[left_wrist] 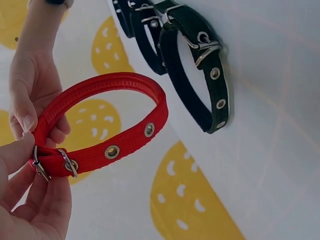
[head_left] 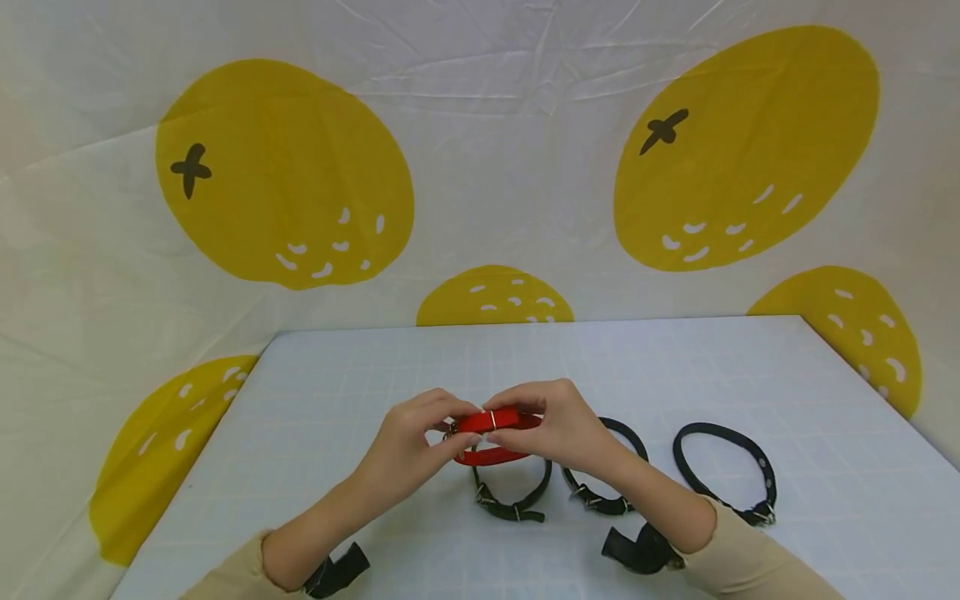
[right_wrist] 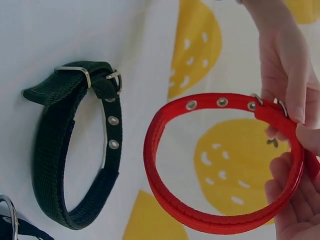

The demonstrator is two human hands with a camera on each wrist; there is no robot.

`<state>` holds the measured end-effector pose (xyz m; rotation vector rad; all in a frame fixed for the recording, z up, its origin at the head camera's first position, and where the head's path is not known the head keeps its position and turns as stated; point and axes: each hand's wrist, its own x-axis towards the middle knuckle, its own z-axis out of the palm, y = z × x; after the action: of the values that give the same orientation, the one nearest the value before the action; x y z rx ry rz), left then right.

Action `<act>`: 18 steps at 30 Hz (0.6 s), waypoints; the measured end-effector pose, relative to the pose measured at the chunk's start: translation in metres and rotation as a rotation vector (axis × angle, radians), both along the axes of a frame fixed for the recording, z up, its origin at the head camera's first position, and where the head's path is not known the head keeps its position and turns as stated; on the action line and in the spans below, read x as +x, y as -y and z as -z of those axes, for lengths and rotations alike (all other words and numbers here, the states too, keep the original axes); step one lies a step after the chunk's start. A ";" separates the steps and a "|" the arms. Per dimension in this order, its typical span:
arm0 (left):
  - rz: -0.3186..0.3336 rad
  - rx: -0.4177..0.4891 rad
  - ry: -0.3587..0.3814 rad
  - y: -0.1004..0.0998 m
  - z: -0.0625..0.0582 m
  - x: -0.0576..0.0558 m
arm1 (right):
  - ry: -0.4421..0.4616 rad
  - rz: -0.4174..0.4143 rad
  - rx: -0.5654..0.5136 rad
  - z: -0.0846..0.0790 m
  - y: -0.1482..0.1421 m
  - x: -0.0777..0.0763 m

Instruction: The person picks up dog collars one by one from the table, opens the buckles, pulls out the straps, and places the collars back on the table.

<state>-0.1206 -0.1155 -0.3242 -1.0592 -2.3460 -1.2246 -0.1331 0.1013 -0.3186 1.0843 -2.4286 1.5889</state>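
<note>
Both hands hold a red collar (head_left: pixel 491 456) above the table, its strap closed into a loop through a metal buckle. My left hand (head_left: pixel 416 429) pinches it at the buckle end, thumb below and fingers above. Thumb and fingertips of my right hand (head_left: pixel 558 421) grip the strap beside a metal keeper. Metal eyelets line the red band (left_wrist: pixel 130 140) in the left wrist view. Just beyond the hands lies a dark green collar (head_left: pixel 517 508), buckled into a loop; its eyelets and buckle show in the right wrist view, where the green collar (right_wrist: pixel 50 165) stands on edge.
Two more dark collars, a middle one (head_left: pixel 628 437) partly behind the right forearm and one farther right (head_left: pixel 720 429), lie looped on the white table (head_left: pixel 375 367). Black straps (head_left: pixel 633 550) are worn at the wrists. A sheet with yellow fruit shapes (head_left: pixel 285 175) hangs behind.
</note>
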 end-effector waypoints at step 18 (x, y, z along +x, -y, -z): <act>-0.019 0.132 0.119 -0.004 0.001 0.004 | 0.210 0.113 -0.065 0.001 0.000 0.006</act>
<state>-0.1165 -0.1111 -0.3248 -0.9427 -2.3183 -1.4503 -0.1275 0.1017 -0.3199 0.7912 -2.4921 1.8131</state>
